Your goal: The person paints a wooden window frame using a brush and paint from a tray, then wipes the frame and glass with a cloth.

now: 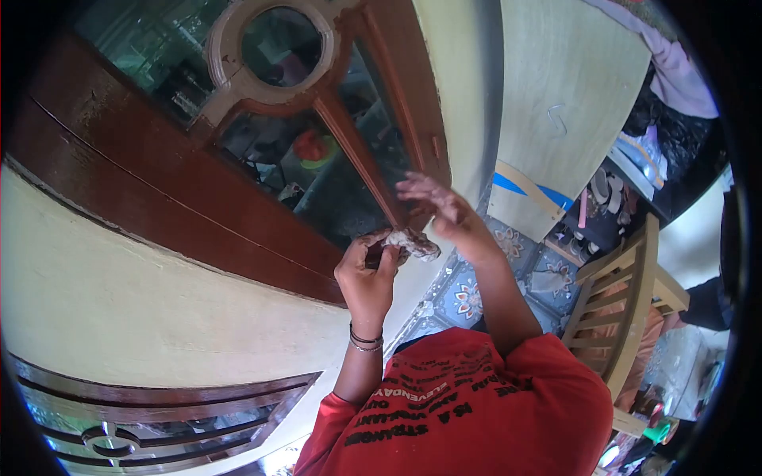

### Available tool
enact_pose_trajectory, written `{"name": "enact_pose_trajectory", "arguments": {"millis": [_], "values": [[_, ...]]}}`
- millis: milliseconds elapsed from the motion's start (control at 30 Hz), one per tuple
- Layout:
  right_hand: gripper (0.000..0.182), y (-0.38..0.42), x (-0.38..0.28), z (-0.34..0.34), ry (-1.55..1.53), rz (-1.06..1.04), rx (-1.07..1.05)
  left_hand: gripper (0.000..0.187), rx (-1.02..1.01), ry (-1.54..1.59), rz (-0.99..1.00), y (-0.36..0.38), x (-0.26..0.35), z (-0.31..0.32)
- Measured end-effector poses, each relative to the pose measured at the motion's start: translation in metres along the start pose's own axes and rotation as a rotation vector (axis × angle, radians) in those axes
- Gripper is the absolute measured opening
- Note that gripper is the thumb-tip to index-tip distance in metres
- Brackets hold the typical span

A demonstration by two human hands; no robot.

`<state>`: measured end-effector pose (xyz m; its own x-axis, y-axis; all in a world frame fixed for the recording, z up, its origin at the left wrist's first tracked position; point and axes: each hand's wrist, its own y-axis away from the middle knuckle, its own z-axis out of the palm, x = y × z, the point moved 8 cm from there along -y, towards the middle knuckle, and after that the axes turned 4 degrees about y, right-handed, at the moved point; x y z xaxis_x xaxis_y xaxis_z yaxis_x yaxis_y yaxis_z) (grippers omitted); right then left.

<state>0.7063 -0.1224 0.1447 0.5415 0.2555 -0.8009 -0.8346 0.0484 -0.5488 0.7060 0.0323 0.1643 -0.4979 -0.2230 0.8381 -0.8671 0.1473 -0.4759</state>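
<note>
- While the camera is tilting steeply, the left hand point(367, 274) is gripping a crumpled rag point(409, 242), with its fingers curling closed around the rag's near end.
- The rag is looking bunched and wrinkled, pale grey-white with darker, dirty-looking patches, and it is sticking out of the fist towards the right hand.
- The rag is sitting just in front of the lower edge of a brown wooden window frame point(238, 198), close to the corner where the slanting inner bar point(357, 155) is meeting the bottom rail; whether it is touching the wood I cannot tell.
- The right hand point(440, 210) is hovering just above the rag, fingers spreading open and slightly bent, holding nothing; its fingertips are lying near the slanting bar.
- Thin bracelets point(366, 339) are circling the left wrist, and red sleeves point(476, 404) with black lettering are covering both upper arms.
- Behind the glass panes point(333, 190), blurred things are showing, among them something red and green.
- A round wooden ring point(274, 47) is forming part of the frame near its top edge.
- Beneath the frame, a cream wall point(135, 293) is running down to a second, striped frame point(159, 412).
- Off to the right, a pale wooden chair point(627, 293) is standing on patterned floor tiles point(468, 297).
</note>
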Motion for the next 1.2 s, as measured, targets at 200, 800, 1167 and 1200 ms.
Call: {"name": "enact_pose_trajectory", "arguments": {"millis": [200, 800, 1167, 1200], "values": [[0.045, 0.027, 0.026, 0.066, -0.086, 0.213, -0.093, 0.018, 0.073, -0.244, 0.463, 0.005, 0.034, -0.03], [0.017, -0.085, -0.041, 0.092, 0.357, -0.509, 0.437, 0.02, 0.902, -0.54, 0.525, 0.061, 0.055, -0.22], [0.014, -0.128, -0.049, 0.116, 0.435, -0.816, 0.825, 0.028, 1.095, -0.95, 0.631, 0.062, 0.021, -0.247], [0.014, -0.129, -0.047, 0.117, 0.442, -0.811, 0.829, 0.028, 1.103, -0.937, 0.624, 0.063, 0.022, -0.248]]}}
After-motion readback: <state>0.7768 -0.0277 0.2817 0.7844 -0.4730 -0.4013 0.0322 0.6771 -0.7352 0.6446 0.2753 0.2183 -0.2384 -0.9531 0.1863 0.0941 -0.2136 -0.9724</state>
